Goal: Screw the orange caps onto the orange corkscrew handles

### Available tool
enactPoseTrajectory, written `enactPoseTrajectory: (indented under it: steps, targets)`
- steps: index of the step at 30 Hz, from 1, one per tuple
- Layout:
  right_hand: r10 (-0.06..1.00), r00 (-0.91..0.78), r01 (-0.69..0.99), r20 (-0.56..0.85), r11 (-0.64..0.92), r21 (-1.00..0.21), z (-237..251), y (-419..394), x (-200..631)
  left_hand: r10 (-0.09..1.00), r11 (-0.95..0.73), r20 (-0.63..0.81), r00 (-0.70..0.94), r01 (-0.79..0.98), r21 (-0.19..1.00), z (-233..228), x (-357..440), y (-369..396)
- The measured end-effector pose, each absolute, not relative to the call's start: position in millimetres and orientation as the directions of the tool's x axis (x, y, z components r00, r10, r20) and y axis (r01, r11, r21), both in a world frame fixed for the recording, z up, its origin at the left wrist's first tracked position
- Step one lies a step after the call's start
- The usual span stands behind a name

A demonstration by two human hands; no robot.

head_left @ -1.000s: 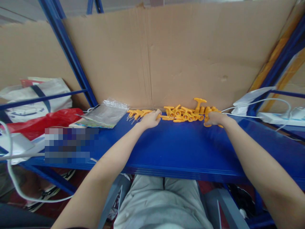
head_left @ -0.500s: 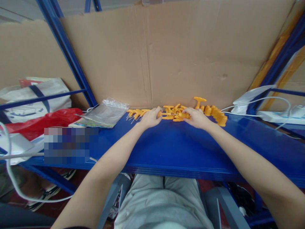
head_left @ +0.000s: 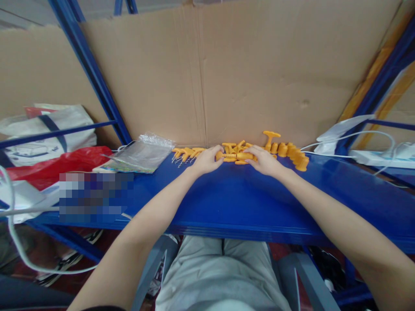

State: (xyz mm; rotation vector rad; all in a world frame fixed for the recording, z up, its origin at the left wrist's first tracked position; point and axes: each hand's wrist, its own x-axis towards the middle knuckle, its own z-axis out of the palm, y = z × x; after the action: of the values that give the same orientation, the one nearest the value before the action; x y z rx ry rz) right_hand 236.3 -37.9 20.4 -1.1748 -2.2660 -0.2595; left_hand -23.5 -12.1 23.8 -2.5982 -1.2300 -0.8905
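Observation:
At the back of the blue tabletop, my left hand (head_left: 208, 161) is closed on a yellow T-handled corkscrew (head_left: 228, 155). Opposite it, my right hand (head_left: 265, 160) grips a yellow sleeve (head_left: 245, 156). The two parts lie end to end between my hands, and the corkscrew's metal spiral does not show. Behind them is a pile of yellow pieces (head_left: 229, 147). Left of my left hand, several corkscrews (head_left: 187, 153) lie with bare metal spirals. Past my right hand stand yellow sleeves (head_left: 293, 154) in a row, with a T-handled piece (head_left: 270, 137) upright beside them.
A clear plastic bag (head_left: 144, 153) lies on the left of the blue table (head_left: 227, 203), near a red bag (head_left: 74, 162) and a white tote bag (head_left: 68, 129). Cardboard (head_left: 253, 73) walls the back. White cables (head_left: 330, 154) run at the right.
My hands have brought the corkscrew and the sleeve together. The metal spiral seen between them earlier is now out of sight.

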Motion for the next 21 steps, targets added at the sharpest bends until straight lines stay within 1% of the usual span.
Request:
enactPoseTrajectory:
  steps: [2,4,8,12,14,18,21]
  targets:
    - [0.657,-0.460,0.760,0.597,0.639,-0.118,18,-37,234,0.653,-0.675,0.574,0.494,0.724,0.145,23,-21,-13]
    - [0.655,-0.442,0.744,0.613,0.649,-0.156,18,-37,233,0.648,-0.683,0.585,0.488,0.712,0.162,23,-20,-13]
    - [0.665,-0.400,0.726,0.630,0.650,-0.225,20,-38,232,0.652,-0.679,0.596,0.468,0.711,0.185,24,-20,-12]
    - [0.697,-0.356,0.710,0.622,0.635,-0.305,20,-35,232,0.644,-0.685,0.609,0.463,0.704,0.190,25,-21,-11]
    - [0.723,-0.332,0.674,0.605,0.631,-0.384,19,-33,235,0.646,-0.681,0.613,0.454,0.706,0.194,25,-22,-10]
    - [0.804,-0.301,0.581,0.513,0.581,-0.570,21,-30,243,0.670,-0.653,0.610,0.423,0.728,0.212,26,-24,-8]
    - [0.844,-0.278,0.489,0.458,0.535,-0.689,23,-29,246,0.658,-0.667,0.623,0.423,0.712,0.220,25,-25,-6]
